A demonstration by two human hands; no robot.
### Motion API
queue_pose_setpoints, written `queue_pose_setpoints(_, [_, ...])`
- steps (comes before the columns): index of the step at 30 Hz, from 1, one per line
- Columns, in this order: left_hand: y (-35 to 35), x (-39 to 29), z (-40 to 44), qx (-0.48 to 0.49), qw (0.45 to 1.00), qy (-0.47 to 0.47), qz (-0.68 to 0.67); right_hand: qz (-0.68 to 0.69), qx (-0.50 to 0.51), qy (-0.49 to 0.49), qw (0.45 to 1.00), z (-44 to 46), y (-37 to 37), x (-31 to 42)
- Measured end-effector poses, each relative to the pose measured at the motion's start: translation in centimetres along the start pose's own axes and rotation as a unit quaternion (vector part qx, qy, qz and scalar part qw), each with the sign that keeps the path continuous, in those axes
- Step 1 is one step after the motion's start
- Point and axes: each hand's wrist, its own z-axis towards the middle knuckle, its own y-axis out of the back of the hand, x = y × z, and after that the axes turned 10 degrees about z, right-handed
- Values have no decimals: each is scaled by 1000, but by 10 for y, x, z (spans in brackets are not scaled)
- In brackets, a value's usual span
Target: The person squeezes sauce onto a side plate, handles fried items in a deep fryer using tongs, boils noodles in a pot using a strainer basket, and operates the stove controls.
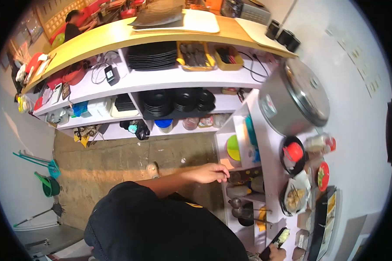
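Note:
My left hand reaches out over the front edge of the white shelf unit. Its fingers are loosely bent and apart, and I see nothing held in them. Close by its fingertips, inside a compartment, is a small round glass-like item. At the bottom right, my right hand is closed on the end of a long black dish. Pale chopped food lies on that dish. Beside it, ladles hang or rest at the shelf front; how they are held up is unclear.
A large steel cooker stands on the counter. Nearby are a black pan with a red-lidded container, a paper-lined basket of food and a red bowl. Black plates fill shelves ahead. A person sits beyond the wooden counter.

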Motion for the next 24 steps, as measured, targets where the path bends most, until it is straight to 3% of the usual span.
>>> queue_pose_setpoints(4, [109, -20, -59, -99, 990, -47, 91, -200, 157, 138, 957, -45, 38, 57])
queue_pose_setpoints(5, [134, -38, -79, -112, 989, -16, 90, -3, 119, 123, 985, -80, 72, 124])
queue_pose_setpoints(6, [161, -37, -93, -103, 990, -13, 90, 134, 22, 252, 958, -86, 67, 145])
queue_pose_setpoints(7, [185, -35, -107, -119, 986, -19, 117, 83, -37, 362, 928, -79, 69, 175])
queue_pose_setpoints(8, [206, -35, -121, -135, 980, -25, 142, 134, 11, 384, 913, -94, 89, 234])
queue_pose_setpoints(9, [226, -43, -137, -140, 982, 17, 124, 79, 225, 319, 917, -115, 124, 312])
queue_pose_setpoints(10, [245, -40, -150, -156, 974, -12, 166, 250, 278, 370, 851, -139, 132, 372])
queue_pose_setpoints(11, [260, -38, -163, -184, 973, -28, 138, 309, 240, 463, 795, -142, 129, 420])
queue_pose_setpoints(12, [274, -36, -175, -212, 970, -44, 109, 360, 206, 512, 752, -126, 118, 458])
queue_pose_setpoints(13, [286, -33, -186, -206, 971, -45, 110, 249, 282, 547, 748, -166, 155, 530])
queue_pose_setpoints(14, [297, -31, -196, -243, 965, -47, 92, 355, 317, 559, 679, -175, 149, 579])
queue_pose_setpoints(15, [307, -29, -204, -281, 956, -49, 74, 319, 297, 589, 680, -177, 154, 629])
queue_pose_setpoints(16, [313, -30, -212, -282, 955, -51, 74, 208, 299, 572, 735, -178, 163, 682])
queue_pose_setpoints(17, [315, -32, -221, -331, 941, -52, 38, 228, 176, 673, 681, -170, 152, 735])
queue_pose_setpoints(19, [313, -32, -237, -425, 904, -39, -8, 205, 221, 755, 582, -193, 149, 832])
queue_pose_setpoints(20, [309, -29, -244, -469, 883, -24, -19, 142, 177, 774, 591, -197, 138, 888])
queue_pose_setpoints(21, [303, -29, -250, -512, 859, 8, -29, 47, -19, 818, 572, -224, 138, 919])
queue_pose_setpoints(22, [296, -27, -255, -554, 831, 41, -40, 153, 130, 826, 526, -229, 120, 950])
queue_pose_setpoints(24, [281, -14, -261, -632, 767, 85, -67, 81, 45, 855, 510, -238, 82, 1037])
